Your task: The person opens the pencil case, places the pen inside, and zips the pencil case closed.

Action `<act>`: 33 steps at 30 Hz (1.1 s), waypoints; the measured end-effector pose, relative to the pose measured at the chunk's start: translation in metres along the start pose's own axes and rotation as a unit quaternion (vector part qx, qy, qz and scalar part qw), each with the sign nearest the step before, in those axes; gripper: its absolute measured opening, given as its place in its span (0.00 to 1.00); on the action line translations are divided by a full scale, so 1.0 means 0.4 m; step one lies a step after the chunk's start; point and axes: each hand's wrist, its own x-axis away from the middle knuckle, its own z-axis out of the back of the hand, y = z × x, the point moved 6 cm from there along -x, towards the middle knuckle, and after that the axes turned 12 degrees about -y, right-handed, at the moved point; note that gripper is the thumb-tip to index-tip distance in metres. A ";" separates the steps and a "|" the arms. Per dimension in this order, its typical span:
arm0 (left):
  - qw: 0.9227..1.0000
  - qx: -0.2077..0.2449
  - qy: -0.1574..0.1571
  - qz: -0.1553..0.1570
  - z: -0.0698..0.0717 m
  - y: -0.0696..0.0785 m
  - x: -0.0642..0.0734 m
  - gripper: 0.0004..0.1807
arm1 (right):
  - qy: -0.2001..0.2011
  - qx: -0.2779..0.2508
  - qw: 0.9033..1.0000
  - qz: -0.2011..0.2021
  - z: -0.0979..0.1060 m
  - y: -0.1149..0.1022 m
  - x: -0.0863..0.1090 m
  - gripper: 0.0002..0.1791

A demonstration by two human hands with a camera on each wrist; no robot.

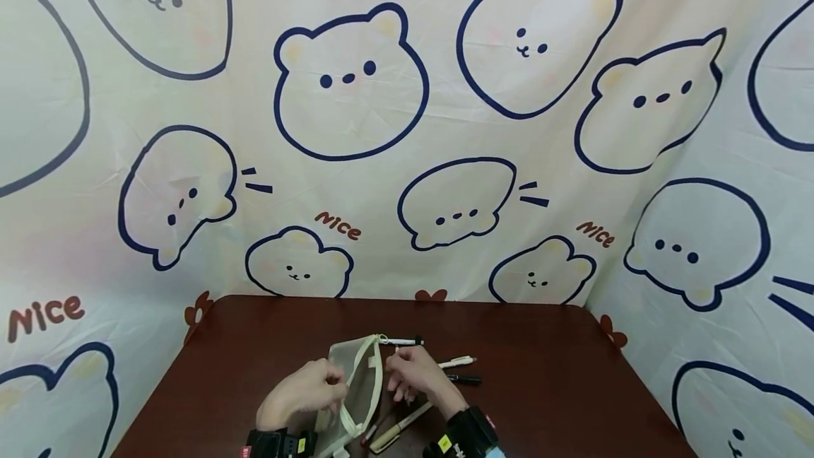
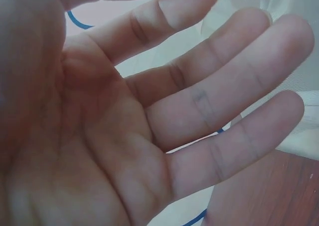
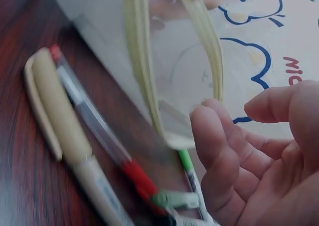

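The left hand pinches the open pouch, which sits well in from the back edge of the table, with pens (one beige) beside it under the right hand, thumb and fingers apart.

Translucent pouch, plastic pens, wood-grained table

Over on the table, the pouch sits between the left hand and the right hand, two pens lying along its right side, two more pens just right of the right hand, another pen behind that hand, and a cloth behind the table.
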 end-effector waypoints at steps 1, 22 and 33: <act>1.000 0.005 -0.001 -0.002 0.003 0.001 0.000 0.11 | 0.000 0.009 1.000 0.001 0.006 0.003 0.003 0.20; 0.998 0.059 0.004 0.002 0.021 0.009 0.021 0.14 | -0.002 0.229 0.970 -0.082 0.039 0.082 0.099 0.20; 0.998 0.058 -0.010 0.012 -0.008 0.000 0.017 0.13 | 0.020 0.249 0.962 -0.109 0.019 0.109 0.124 0.15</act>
